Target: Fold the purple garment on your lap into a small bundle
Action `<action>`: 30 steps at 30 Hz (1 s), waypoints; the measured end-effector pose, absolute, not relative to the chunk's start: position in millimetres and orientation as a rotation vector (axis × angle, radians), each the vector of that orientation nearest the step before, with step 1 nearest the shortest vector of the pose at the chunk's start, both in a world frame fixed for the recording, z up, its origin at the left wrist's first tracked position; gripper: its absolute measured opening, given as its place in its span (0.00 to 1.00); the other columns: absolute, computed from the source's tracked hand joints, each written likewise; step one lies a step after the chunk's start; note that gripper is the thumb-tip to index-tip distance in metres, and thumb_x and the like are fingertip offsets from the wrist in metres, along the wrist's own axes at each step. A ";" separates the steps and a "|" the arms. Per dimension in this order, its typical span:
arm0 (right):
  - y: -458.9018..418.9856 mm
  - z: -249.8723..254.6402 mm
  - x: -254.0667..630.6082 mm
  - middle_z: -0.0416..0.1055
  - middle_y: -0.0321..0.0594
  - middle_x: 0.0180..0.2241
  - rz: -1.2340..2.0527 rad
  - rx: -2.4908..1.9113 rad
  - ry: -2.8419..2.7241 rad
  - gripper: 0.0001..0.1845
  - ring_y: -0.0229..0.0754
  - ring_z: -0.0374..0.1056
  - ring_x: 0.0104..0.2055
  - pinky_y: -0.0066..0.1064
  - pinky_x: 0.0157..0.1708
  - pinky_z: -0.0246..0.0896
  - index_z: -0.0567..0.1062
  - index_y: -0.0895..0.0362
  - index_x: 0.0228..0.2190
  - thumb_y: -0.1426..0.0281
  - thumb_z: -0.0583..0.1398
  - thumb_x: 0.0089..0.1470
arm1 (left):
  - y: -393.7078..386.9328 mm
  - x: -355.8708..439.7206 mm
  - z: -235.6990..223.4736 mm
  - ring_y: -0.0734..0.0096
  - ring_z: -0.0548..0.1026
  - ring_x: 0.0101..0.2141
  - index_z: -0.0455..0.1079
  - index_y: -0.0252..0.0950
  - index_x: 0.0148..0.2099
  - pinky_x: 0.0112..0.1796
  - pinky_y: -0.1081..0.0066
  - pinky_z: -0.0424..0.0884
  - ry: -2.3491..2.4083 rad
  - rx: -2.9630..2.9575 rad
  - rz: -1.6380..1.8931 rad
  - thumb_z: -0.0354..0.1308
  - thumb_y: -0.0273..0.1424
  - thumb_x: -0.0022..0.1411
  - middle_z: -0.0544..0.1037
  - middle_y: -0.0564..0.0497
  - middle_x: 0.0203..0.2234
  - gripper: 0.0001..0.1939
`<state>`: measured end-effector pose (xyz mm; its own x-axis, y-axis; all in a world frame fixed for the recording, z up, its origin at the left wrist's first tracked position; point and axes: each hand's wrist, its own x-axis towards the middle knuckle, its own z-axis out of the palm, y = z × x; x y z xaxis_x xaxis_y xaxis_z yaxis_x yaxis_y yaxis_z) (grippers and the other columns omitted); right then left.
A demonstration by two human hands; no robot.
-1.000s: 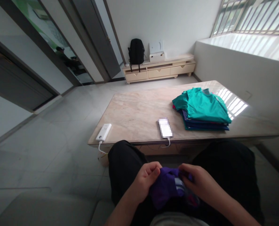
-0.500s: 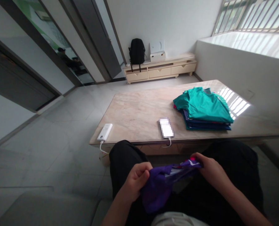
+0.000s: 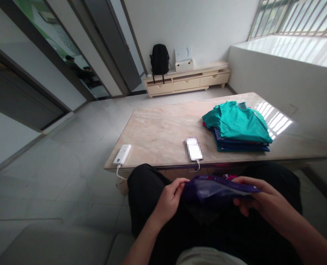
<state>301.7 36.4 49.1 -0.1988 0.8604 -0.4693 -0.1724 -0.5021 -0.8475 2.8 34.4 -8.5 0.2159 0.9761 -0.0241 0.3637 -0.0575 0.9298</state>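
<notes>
Table [image 3: 163, 132] edge just past purple garment [image 3: 215, 189], stretched btwn both hands.

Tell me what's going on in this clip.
A seated person holds a purple garment stretched flat between the left hand and right hand, above the lap. Ahead, on the marble table, sits a stack of folded shirts, teal on top, with a phone and a white power bank near the front edge.
</notes>
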 end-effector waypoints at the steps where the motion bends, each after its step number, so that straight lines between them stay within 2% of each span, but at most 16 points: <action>1: 36.1 48.3 299.2 0.76 0.41 0.24 1.791 -1.302 -0.831 0.21 0.39 0.69 0.21 0.29 0.23 0.64 0.78 0.59 0.39 0.58 0.70 0.47 | 30.6 9.1 -10.1 0.61 0.79 0.47 0.76 0.41 0.58 0.49 0.70 0.69 1.243 1.591 0.832 0.49 0.43 0.78 0.82 0.47 0.47 0.19; 4: 34.4 45.5 292.5 0.76 0.40 0.23 1.807 -1.279 -0.790 0.20 0.37 0.68 0.20 0.27 0.23 0.62 0.78 0.59 0.37 0.59 0.71 0.46 | 20.2 31.2 -16.5 0.59 0.78 0.47 0.71 0.42 0.64 0.49 0.67 0.70 1.108 1.671 0.757 0.63 0.47 0.68 0.80 0.46 0.50 0.27; 5: 33.3 45.0 290.5 0.76 0.40 0.23 1.821 -1.278 -0.794 0.19 0.37 0.68 0.20 0.27 0.23 0.63 0.78 0.59 0.37 0.60 0.70 0.45 | 17.8 39.0 -19.4 0.58 0.78 0.47 0.72 0.42 0.64 0.49 0.66 0.70 1.095 1.701 0.745 0.68 0.47 0.63 0.80 0.46 0.50 0.31; 6: 32.1 44.9 289.0 0.76 0.40 0.23 1.837 -1.276 -0.805 0.19 0.37 0.69 0.21 0.27 0.23 0.63 0.78 0.59 0.37 0.60 0.70 0.45 | 16.3 46.3 -22.4 0.57 0.78 0.48 0.73 0.41 0.62 0.49 0.65 0.71 1.104 1.724 0.748 0.70 0.45 0.62 0.80 0.45 0.50 0.29; 9: 28.0 47.2 287.5 0.77 0.42 0.24 1.855 -1.299 -0.866 0.21 0.39 0.70 0.21 0.28 0.24 0.64 0.78 0.59 0.38 0.58 0.70 0.45 | 16.4 60.8 -28.2 0.59 0.78 0.45 0.78 0.37 0.48 0.47 0.66 0.71 1.193 1.748 0.846 0.60 0.38 0.71 0.82 0.45 0.43 0.11; 12: 26.1 52.0 290.6 0.78 0.43 0.24 1.789 -1.347 -0.942 0.25 0.40 0.71 0.22 0.29 0.25 0.65 0.78 0.59 0.40 0.54 0.70 0.47 | 19.6 61.0 -23.9 0.63 0.79 0.43 0.77 0.37 0.45 0.47 0.67 0.71 1.243 1.740 0.978 0.52 0.33 0.76 0.82 0.45 0.40 0.12; 15: 26.8 54.4 293.3 0.79 0.44 0.26 1.722 -1.370 -0.999 0.27 0.40 0.71 0.22 0.29 0.26 0.65 0.78 0.59 0.41 0.51 0.68 0.50 | 20.5 56.3 -12.7 0.62 0.78 0.47 0.75 0.38 0.54 0.51 0.66 0.72 1.159 1.758 1.048 0.59 0.35 0.73 0.81 0.45 0.46 0.12; 17: 27.3 52.2 291.8 0.79 0.43 0.26 1.697 -1.376 -1.068 0.24 0.39 0.71 0.23 0.29 0.26 0.66 0.78 0.59 0.42 0.53 0.67 0.52 | 19.2 57.5 -7.1 0.59 0.78 0.50 0.72 0.39 0.60 0.53 0.64 0.72 1.062 1.789 1.069 0.67 0.39 0.66 0.79 0.43 0.50 0.22; 19: 26.7 46.8 287.6 0.78 0.40 0.26 1.698 -1.369 -1.189 0.22 0.39 0.70 0.23 0.29 0.25 0.65 0.77 0.58 0.44 0.57 0.65 0.52 | 17.5 63.6 -5.4 0.57 0.78 0.51 0.72 0.39 0.61 0.55 0.62 0.72 1.003 1.813 1.100 0.73 0.41 0.60 0.79 0.43 0.52 0.30; 21: 24.8 40.2 282.6 0.76 0.37 0.24 1.682 -1.379 -1.325 0.19 0.40 0.70 0.24 0.28 0.25 0.65 0.77 0.58 0.45 0.61 0.63 0.53 | 16.1 72.0 -7.2 0.57 0.79 0.50 0.74 0.40 0.57 0.53 0.62 0.73 1.001 1.831 1.140 0.74 0.40 0.60 0.81 0.43 0.50 0.26; 25: 20.4 31.2 278.1 0.73 0.34 0.21 1.573 -1.478 -1.483 0.20 0.39 0.68 0.22 0.28 0.24 0.62 0.77 0.58 0.48 0.63 0.58 0.56 | 12.7 84.5 -13.7 0.60 0.81 0.43 0.77 0.40 0.47 0.47 0.63 0.75 1.050 1.908 1.152 0.65 0.31 0.68 0.84 0.46 0.41 0.06; 27: 19.4 29.9 279.2 0.73 0.34 0.21 1.538 -1.528 -1.503 0.21 0.39 0.67 0.21 0.28 0.23 0.61 0.76 0.57 0.48 0.63 0.56 0.56 | 9.9 87.2 -16.1 0.60 0.81 0.43 0.76 0.40 0.48 0.48 0.63 0.76 1.044 1.964 1.166 0.63 0.28 0.67 0.84 0.46 0.41 0.07; 30: 18.3 30.1 279.3 0.74 0.33 0.21 1.465 -1.608 -1.592 0.23 0.40 0.68 0.21 0.28 0.23 0.60 0.77 0.55 0.50 0.66 0.55 0.52 | 6.3 89.8 -20.1 0.60 0.81 0.45 0.74 0.40 0.52 0.49 0.63 0.76 1.006 1.997 1.194 0.65 0.27 0.65 0.83 0.46 0.45 0.14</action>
<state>279.3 18.3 30.1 -0.2252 0.9048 -0.3616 0.4356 -0.2384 -0.8680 89.8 6.3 -20.1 0.3090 0.8381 0.4496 0.3013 -0.5346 0.7896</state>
